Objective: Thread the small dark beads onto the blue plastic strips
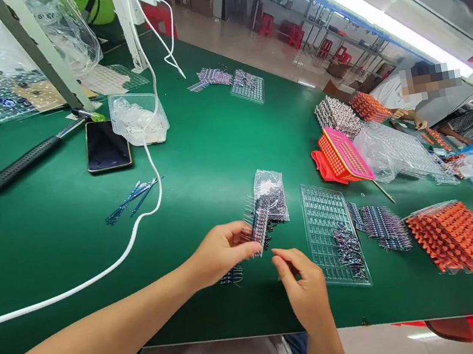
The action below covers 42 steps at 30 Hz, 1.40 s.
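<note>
My left hand (218,254) grips a strip of small wired parts (259,223), tilted up between thumb and fingers. Just right of it, my right hand (304,287) is closed, thumb against fingertips; whatever it pinches is too small to make out. Behind the strip lies a clear bag of small dark beads (274,195), with loose black beads (268,233) spilled beside it. A clear compartment tray (323,216) rests to the right, a heap of wired parts (349,251) on it. More wired parts (232,275) lie partly under my left forearm and hand.
Farther right are a row of wired parts (385,227), an orange stack (455,236) and a pink basket (342,152). A white cable (131,241) crosses the left side, near a phone (107,145), hammer (24,165) and plastic tub (142,135). People sit at the far right.
</note>
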Each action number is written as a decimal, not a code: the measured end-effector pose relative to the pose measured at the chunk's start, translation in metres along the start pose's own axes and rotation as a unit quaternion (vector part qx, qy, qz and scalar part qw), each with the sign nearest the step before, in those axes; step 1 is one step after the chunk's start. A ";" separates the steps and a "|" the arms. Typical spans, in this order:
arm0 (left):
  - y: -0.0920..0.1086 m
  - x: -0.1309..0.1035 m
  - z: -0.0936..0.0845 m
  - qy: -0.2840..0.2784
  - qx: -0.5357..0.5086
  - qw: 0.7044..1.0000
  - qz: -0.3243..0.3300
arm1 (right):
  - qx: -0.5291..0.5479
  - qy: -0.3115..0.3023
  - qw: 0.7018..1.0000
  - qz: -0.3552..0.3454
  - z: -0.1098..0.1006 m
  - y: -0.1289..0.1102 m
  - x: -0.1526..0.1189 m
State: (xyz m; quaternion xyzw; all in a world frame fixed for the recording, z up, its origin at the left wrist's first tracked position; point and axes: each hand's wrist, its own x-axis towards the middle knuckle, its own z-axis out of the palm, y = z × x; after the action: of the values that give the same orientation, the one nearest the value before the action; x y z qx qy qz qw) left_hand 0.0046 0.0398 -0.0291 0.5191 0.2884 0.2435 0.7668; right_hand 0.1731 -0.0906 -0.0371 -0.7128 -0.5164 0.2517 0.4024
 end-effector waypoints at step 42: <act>-0.002 -0.006 0.008 -0.104 -0.087 0.978 -0.161 | -0.166 0.132 0.935 -0.284 0.001 0.009 -0.002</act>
State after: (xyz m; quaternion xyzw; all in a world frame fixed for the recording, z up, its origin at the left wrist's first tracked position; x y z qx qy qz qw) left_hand 0.0060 0.0300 -0.0277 0.4199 0.2647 0.0857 0.8639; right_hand 0.1760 -0.0931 -0.0451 -0.6203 -0.6739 -0.0585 0.3970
